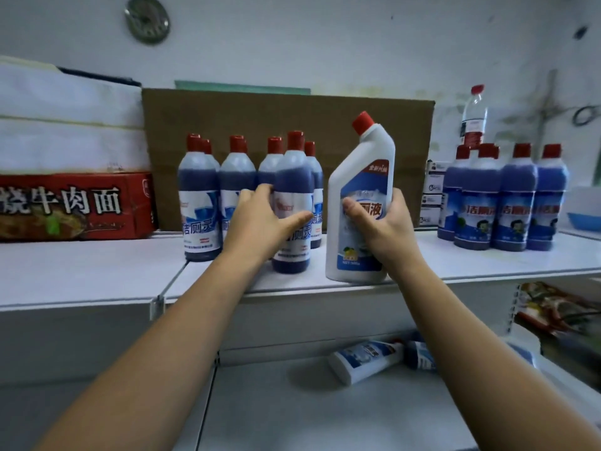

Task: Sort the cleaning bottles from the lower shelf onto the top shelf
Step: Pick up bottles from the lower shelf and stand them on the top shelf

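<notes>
My right hand (382,222) grips a white angled-neck bottle (364,177) with a red cap, standing at the front edge of the top shelf (97,271). My left hand (265,219) wraps around a dark blue bottle (294,177) with a red cap, upright at the front of a cluster of several like bottles (201,196). A second group of blue bottles (507,196) stands at the right of the top shelf. On the lower shelf (325,418) a white bottle (364,361) lies on its side next to a blue one (419,354), partly hidden by my right forearm.
A cardboard box (227,118) stands behind the bottles. A red noodle carton (74,206) under white packages (65,125) fills the left. A clear water bottle (474,118), small boxes (434,190) and a blue basin (585,219) sit at the right.
</notes>
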`<state>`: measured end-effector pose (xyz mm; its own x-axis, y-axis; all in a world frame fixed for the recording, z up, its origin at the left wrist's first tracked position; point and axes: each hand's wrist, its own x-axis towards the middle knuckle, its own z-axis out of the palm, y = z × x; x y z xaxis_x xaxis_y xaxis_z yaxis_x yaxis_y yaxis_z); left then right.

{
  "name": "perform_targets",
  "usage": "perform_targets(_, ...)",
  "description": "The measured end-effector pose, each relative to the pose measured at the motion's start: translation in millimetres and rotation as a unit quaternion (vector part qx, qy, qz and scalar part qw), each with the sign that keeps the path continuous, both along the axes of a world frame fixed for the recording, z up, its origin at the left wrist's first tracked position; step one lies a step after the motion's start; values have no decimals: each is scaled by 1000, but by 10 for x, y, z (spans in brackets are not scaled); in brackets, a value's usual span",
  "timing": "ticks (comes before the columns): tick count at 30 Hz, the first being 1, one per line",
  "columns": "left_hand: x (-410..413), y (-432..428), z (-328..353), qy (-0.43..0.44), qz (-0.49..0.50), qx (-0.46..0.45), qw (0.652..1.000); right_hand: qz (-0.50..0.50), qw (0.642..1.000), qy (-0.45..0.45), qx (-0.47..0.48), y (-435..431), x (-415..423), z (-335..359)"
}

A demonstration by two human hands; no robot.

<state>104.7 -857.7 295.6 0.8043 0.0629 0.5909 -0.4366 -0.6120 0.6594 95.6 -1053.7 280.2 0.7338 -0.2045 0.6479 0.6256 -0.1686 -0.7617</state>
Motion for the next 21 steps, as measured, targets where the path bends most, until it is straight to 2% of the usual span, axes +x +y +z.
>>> perform_targets(12,117,-249,44,10,41,11,999,34,999,-6,7,-87,124,-18)
perform_targets(16,175,-387,87,6,84,63,994,31,999,-13,1,-175,122,-7)
perform_targets(21,258,-526,179,27,153,204,967,27,1000,-14,-1,-335,148,-9)
